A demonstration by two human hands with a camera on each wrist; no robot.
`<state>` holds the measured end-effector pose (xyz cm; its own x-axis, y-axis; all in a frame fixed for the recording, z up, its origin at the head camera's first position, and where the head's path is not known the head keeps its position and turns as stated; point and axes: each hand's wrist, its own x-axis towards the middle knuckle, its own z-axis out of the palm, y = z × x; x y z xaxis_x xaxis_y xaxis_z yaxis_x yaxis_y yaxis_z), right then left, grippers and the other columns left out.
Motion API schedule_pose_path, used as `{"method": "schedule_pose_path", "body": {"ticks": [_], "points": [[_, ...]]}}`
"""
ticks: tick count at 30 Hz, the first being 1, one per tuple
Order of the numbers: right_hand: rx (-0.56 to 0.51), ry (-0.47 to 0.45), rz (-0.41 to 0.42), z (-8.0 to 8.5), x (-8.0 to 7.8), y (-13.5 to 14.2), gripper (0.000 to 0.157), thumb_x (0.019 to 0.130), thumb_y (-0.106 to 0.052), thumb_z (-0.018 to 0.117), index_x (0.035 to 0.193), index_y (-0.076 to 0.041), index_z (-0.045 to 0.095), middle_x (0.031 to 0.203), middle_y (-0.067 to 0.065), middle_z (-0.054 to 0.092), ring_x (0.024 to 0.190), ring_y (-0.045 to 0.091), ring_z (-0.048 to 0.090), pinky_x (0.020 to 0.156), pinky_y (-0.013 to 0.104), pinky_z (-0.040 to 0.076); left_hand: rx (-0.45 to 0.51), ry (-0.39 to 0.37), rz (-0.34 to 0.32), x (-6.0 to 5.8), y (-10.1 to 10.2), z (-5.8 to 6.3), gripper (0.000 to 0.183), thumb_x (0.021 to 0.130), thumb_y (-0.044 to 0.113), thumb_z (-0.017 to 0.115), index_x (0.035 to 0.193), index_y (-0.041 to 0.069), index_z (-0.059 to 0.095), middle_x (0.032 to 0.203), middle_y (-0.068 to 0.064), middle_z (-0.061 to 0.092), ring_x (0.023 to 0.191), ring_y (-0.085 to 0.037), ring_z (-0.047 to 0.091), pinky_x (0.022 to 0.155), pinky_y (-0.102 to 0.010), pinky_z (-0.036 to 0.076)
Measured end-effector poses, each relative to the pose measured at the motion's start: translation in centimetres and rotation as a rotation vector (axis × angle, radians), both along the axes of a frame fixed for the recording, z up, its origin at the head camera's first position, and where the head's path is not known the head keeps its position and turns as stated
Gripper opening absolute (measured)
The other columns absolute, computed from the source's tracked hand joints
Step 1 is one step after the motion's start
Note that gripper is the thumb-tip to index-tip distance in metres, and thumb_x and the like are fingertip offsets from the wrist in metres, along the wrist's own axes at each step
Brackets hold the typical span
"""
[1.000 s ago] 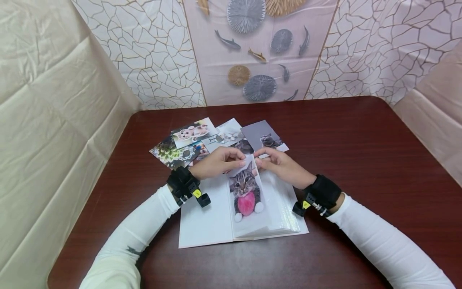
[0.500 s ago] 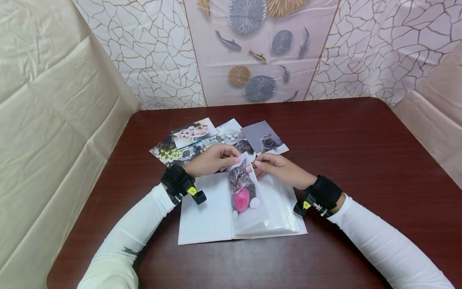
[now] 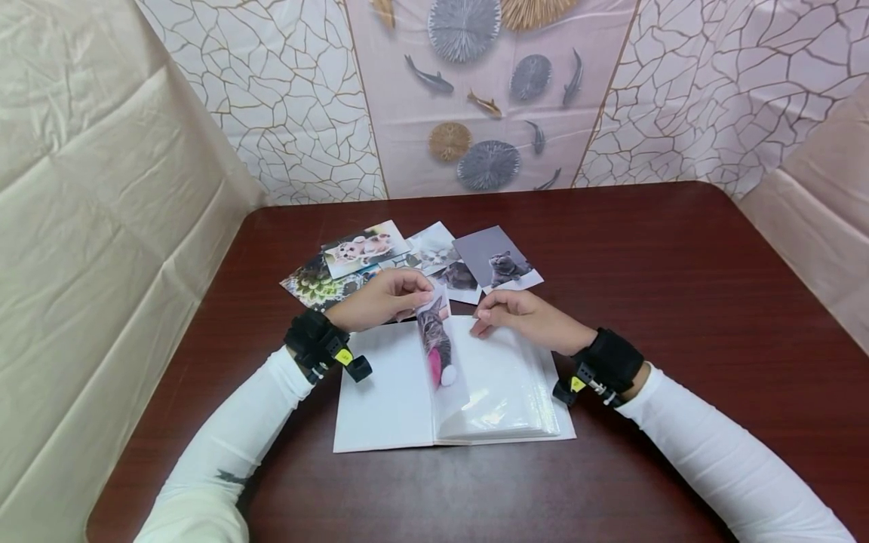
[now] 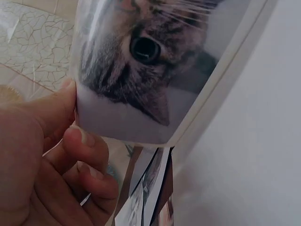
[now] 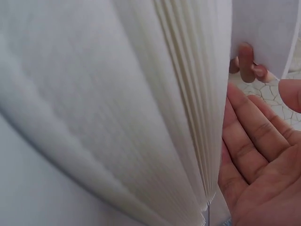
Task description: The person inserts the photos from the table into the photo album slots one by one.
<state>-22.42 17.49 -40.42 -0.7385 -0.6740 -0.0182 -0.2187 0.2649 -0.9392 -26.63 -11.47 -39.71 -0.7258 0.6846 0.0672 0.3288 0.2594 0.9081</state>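
A white photo album (image 3: 383,385) lies spread on the table. Its raised page, a clear sleeve with a cat photo (image 3: 436,343), stands tilted near the spine, the cat cuddling something pink. My left hand (image 3: 390,298) pinches that page's top corner between thumb and fingers; the left wrist view gives the cat's face (image 4: 136,56) upside down behind glossy plastic. Over the top edge of the right-hand pages (image 3: 505,377) is my right hand (image 3: 529,318), holding nothing. In the right wrist view its fingers (image 5: 254,122) are loosely extended beside the fanned page edges (image 5: 188,89).
Beyond the album several loose prints lie overlapping: a pink animal photo (image 3: 366,249), a green plant photo (image 3: 319,285) and a grey cat photo (image 3: 492,253) among them. The dark red table (image 3: 645,264) ends at a patterned cloth backdrop (image 3: 285,113).
My left hand has moved left, swinging the cat page over toward the left cover. My right hand, earlier at the page's top edge, is now apart from it. The album has shifted slightly.
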Motion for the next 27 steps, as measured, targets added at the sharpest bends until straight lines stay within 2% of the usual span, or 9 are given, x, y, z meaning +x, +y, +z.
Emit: {"method": "schedule_pose_path", "body": {"ticks": [4,9,15,18,23,26,27], "points": [[0.005,-0.007,0.003,0.0,0.0,0.0,0.030,0.101,-0.025,0.048,0.112,0.001,0.058,0.105,0.013,0.070,0.100,0.022,0.065,0.098,0.039,0.042,-0.022,-0.032,-0.005,0.0,-0.8,0.0,0.022,0.096,0.029,0.056,0.100,0.010,0.068,0.071,-0.012,0.051,0.058,-0.030,0.046,0.055,-0.032,0.039],[0.005,-0.015,0.002,-0.1,0.1,0.0,0.030,0.100,-0.026,0.048,0.110,0.000,0.058,0.106,0.013,0.069,0.101,0.022,0.065,0.098,0.039,0.044,-0.043,-0.080,-0.020,0.1,-1.8,0.2,0.033,0.099,0.036,0.050,0.102,0.008,0.068,0.087,-0.013,0.065,0.077,-0.032,0.061,0.069,-0.042,0.050],[0.003,-0.014,0.002,-0.1,0.0,-0.1,0.029,0.100,-0.025,0.049,0.110,0.000,0.058,0.107,0.013,0.069,0.100,0.022,0.065,0.098,0.038,0.044,-0.026,-0.097,-0.058,0.2,-2.7,0.4,0.045,0.104,0.037,0.037,0.108,0.005,0.068,0.100,-0.017,0.066,0.089,-0.028,0.062,0.078,-0.044,0.052],[0.002,-0.015,0.004,0.0,0.1,0.0,0.029,0.100,-0.024,0.049,0.111,0.001,0.058,0.107,0.013,0.069,0.101,0.022,0.065,0.098,0.039,0.043,-0.004,-0.109,-0.075,0.1,-3.1,0.6,0.050,0.105,0.037,0.033,0.109,0.002,0.068,0.103,-0.018,0.067,0.104,-0.024,0.060,0.088,-0.041,0.049],[-0.001,-0.023,0.006,0.1,0.1,0.0,0.028,0.100,-0.023,0.049,0.111,0.002,0.057,0.108,0.015,0.069,0.102,0.022,0.064,0.099,0.039,0.043,-0.021,-0.035,-0.093,-0.1,-3.7,0.9,0.049,0.105,0.034,0.032,0.109,0.004,0.071,0.099,-0.011,0.072,0.116,-0.019,0.056,0.103,-0.041,0.037],[-0.003,-0.026,0.007,0.2,0.1,0.0,0.028,0.100,-0.022,0.049,0.112,0.002,0.057,0.108,0.015,0.069,0.102,0.023,0.064,0.099,0.039,0.043,-0.054,0.001,-0.088,-0.2,-3.9,1.0,0.043,0.104,0.033,0.037,0.109,0.006,0.071,0.099,-0.007,0.073,0.113,-0.018,0.057,0.102,-0.040,0.037],[-0.003,-0.026,0.006,0.2,0.1,0.0,0.028,0.100,-0.022,0.049,0.112,0.001,0.057,0.108,0.015,0.069,0.102,0.022,0.064,0.099,0.039,0.043,-0.068,0.006,-0.081,-0.2,-4.0,1.0,0.041,0.103,0.033,0.040,0.109,0.007,0.071,0.099,-0.005,0.073,0.111,-0.017,0.058,0.094,-0.036,0.042]]}}
